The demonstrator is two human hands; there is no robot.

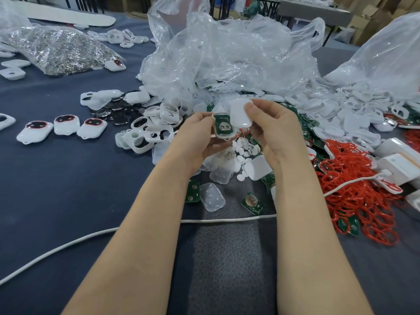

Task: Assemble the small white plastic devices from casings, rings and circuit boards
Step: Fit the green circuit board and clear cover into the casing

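Hands met over the dark table (68, 201): the left hand (197, 135) pinched a white casing half (225, 138) with a green circuit board (222, 125) seated inside, while the right hand (275, 130) gripped a plain white cover (239, 114) just beside it at 1 o'clock. Red rings (354, 189) lay heaped at 4 o'clock, three finished devices (61, 128) sat in a row at 9 o'clock, and crumpled clear bags (227, 53) rose at 12 o'clock behind loose casings (156, 133).
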